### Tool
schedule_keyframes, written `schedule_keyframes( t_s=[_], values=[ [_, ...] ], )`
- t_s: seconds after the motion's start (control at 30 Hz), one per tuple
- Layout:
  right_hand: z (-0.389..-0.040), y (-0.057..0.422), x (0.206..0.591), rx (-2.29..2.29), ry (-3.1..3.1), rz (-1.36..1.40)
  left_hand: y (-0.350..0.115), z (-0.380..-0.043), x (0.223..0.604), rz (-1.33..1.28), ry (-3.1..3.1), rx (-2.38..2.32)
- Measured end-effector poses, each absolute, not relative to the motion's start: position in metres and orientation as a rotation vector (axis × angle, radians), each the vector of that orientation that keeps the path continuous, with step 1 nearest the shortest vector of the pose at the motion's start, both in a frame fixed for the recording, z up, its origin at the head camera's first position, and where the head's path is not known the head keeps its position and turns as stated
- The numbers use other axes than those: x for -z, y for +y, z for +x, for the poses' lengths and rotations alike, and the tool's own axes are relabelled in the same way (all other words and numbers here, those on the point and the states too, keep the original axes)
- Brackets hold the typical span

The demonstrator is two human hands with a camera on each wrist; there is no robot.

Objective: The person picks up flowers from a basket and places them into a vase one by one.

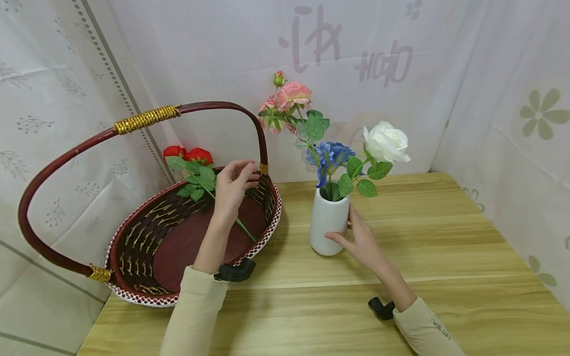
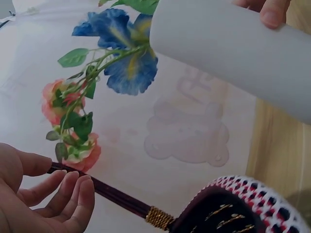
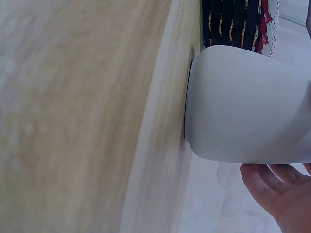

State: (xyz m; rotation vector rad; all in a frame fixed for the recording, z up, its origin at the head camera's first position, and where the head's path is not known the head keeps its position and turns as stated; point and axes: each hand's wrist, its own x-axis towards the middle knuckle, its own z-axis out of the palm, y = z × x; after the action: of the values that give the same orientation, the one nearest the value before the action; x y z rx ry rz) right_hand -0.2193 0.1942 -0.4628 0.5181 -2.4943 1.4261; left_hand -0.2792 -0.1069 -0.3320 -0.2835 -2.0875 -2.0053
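Observation:
A white vase point(image 1: 327, 225) stands upright on the table, holding a white rose point(image 1: 385, 142), a blue iris-like flower point(image 1: 331, 154) and pink flowers point(image 1: 291, 96). My right hand point(image 1: 362, 242) holds the vase low on its right side, thumb in front and fingers behind. Over the wicker basket point(image 1: 191, 254) hovers my left hand point(image 1: 233, 188), its fingers loosely bent with nothing visible between them. Its fingertips are near the basket handle point(image 1: 242, 110). Red flowers point(image 1: 189, 155) lean in the basket; the left hand hides part of their green stem point(image 1: 245, 230).
The wooden table point(image 1: 445, 257) extends to the right and front of the vase. Printed curtains point(image 1: 378, 44) hang close behind and at both sides. The tall handle arches over the basket, left of the vase.

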Motion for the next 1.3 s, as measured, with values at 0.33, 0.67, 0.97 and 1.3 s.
schedule_keyframes(
  t_s=[0.33, 0.67, 0.97, 1.3],
  values=[
    [-0.22, 0.195, 0.464, -1.417, -2.509, 0.507, -0.132, -0.285, 0.323, -0.182, -2.09, 2.018],
    [-0.219, 0.194, 0.464, -1.406, -2.506, 0.514, -0.158, -0.29, 0.325, -0.062, -2.136, 2.037],
    [-0.219, 0.195, 0.463, -1.43, -2.51, 0.502, -0.177, -0.3, 0.334, 0.101, -2.255, 2.008],
    [-0.219, 0.194, 0.462, -1.412, -2.504, 0.523, -0.194, -0.311, 0.342, 0.259, -2.347, 1.969]
  ],
)
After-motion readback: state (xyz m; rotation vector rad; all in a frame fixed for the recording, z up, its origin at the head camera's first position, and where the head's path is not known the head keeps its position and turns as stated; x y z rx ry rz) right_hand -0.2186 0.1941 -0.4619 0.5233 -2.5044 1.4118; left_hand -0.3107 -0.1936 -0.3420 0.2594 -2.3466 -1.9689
